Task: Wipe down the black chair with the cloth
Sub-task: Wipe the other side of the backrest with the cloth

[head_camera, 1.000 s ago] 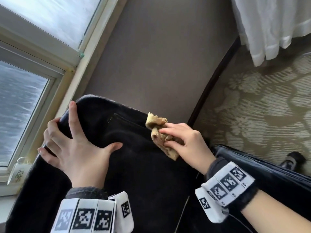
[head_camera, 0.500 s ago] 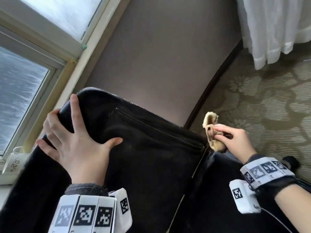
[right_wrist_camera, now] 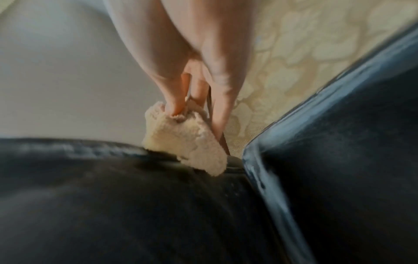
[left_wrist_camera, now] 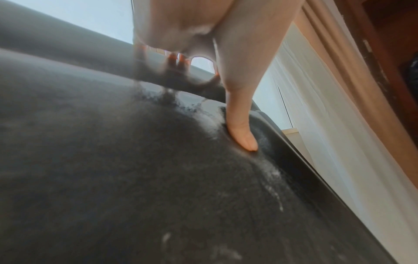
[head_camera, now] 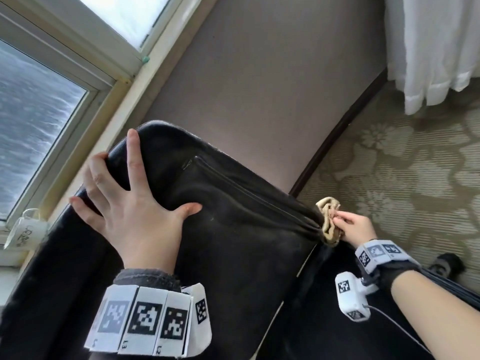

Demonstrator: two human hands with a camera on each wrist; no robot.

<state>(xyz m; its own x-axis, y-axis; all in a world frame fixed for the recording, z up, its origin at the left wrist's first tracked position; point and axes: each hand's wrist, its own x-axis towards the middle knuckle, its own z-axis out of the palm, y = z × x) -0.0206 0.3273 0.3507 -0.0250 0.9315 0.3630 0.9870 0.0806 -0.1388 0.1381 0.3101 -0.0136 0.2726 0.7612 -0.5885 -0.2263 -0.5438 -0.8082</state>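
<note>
The black chair [head_camera: 246,242] fills the lower middle of the head view, its backrest top running from upper left to right. My left hand [head_camera: 135,216] lies spread on the backrest's left corner. Its thumb [left_wrist_camera: 242,132] presses into the black chair's padding [left_wrist_camera: 135,178], and its outer fingers curl over the top edge. My right hand [head_camera: 355,227] pinches a crumpled beige cloth [head_camera: 328,222] against the backrest's right end. In the right wrist view the cloth [right_wrist_camera: 185,142] sits bunched under my fingertips [right_wrist_camera: 174,107] on the chair's seam [right_wrist_camera: 113,196].
A white mug [head_camera: 26,229] stands on the windowsill at the left, close to the chair. A plain wall lies behind the backrest. A white curtain [head_camera: 428,48] hangs at the upper right over patterned carpet [head_camera: 402,165]. A black chair part [head_camera: 446,266] shows at the right.
My right hand has carried the cloth rightward along the backrest top, from its middle to its right end. My left hand has kept its place on the left corner.
</note>
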